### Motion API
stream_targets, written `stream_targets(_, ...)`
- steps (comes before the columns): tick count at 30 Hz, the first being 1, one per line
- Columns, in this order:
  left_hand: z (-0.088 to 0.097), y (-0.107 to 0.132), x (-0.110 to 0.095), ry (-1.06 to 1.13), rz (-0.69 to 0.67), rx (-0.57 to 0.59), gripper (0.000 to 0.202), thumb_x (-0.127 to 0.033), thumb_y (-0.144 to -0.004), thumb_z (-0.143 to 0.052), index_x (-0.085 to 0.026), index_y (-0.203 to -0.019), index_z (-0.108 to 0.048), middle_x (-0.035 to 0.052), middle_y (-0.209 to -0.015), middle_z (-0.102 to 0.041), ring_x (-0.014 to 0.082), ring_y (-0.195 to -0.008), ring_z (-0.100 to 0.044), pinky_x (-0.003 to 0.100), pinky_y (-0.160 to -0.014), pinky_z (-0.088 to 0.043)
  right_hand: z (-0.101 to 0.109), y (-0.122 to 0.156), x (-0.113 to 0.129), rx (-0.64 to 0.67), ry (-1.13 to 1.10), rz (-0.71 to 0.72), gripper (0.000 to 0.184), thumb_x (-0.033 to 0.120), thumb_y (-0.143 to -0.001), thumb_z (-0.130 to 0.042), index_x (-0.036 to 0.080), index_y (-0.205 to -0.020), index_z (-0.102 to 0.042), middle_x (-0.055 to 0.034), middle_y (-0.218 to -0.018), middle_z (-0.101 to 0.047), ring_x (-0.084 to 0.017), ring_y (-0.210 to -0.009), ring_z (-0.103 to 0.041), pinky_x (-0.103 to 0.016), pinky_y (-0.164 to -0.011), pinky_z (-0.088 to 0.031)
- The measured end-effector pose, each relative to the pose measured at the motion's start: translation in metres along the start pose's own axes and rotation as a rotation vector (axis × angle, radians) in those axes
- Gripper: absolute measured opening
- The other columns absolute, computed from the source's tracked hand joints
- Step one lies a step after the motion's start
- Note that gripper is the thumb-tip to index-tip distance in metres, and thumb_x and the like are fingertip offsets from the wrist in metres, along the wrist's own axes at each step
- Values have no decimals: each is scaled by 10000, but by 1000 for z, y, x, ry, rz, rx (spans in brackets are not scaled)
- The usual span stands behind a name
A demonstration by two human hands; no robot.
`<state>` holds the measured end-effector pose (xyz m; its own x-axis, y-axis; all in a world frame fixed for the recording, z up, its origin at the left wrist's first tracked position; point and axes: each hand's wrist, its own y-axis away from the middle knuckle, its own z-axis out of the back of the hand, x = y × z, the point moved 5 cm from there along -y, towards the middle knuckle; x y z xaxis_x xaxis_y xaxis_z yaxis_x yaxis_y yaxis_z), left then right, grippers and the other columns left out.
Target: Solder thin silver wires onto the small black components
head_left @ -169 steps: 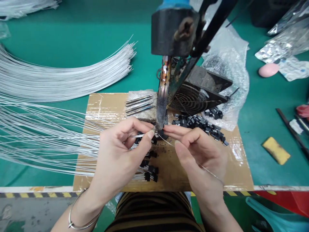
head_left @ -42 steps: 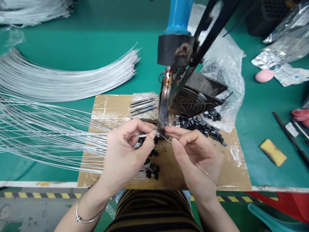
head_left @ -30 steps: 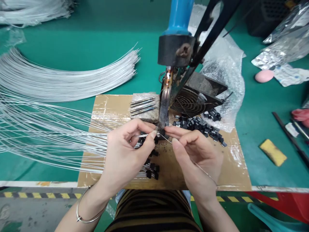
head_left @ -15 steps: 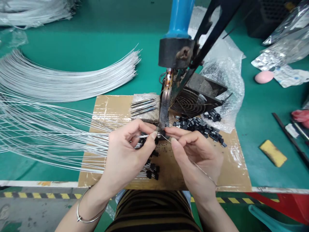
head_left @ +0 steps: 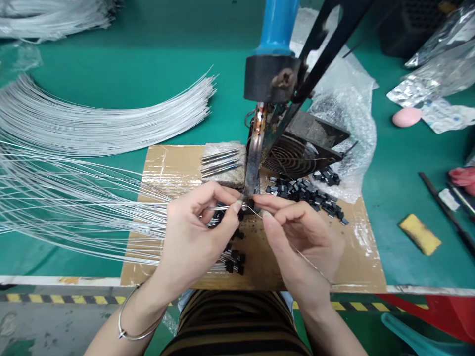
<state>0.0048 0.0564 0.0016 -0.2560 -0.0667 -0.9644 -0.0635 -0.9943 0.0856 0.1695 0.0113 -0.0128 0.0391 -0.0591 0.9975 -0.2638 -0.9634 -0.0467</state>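
Just under the tip of a blue-handled soldering iron [head_left: 253, 163] held in a stand, my two hands meet. My left hand [head_left: 202, 230] is closed, thumb and forefinger pinching a thin white wire [head_left: 219, 208] by its end. Between the thumb and fingers of my right hand [head_left: 302, 242] runs a thin solder wire [head_left: 311, 263], its end at the iron's tip. A small black connector sits at that tip, partly covered by my fingertips. Below my left hand lie finished-looking wires with black connectors [head_left: 233, 262] on their ends.
Loose black connectors [head_left: 308, 193] are heaped on the cardboard [head_left: 356, 257], beside a small fan [head_left: 293, 153]. Several metal rods rest on a grey block [head_left: 222, 180]. A white wire bundle [head_left: 111, 128] curves at left. A yellow sponge [head_left: 420, 234] lies at right.
Both hands hold nearly the same pose at the iron's tip. The solder wire's end has shifted very slightly; otherwise only a tiny camera movement shows.
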Motion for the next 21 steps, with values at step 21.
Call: stream_targets(21, -1, 0, -2, -3, -20, 1, 110, -121, -882, -753, -200, -807, -731, 10, -882, -790, 142, -776, -730, 225, -635, -545, -1, 4, 0, -1, 141, 104, 187, 86, -933, -733, 261, -883, -689, -53, -1193, -826, -241, -1114, -794, -415, -1014, -627)
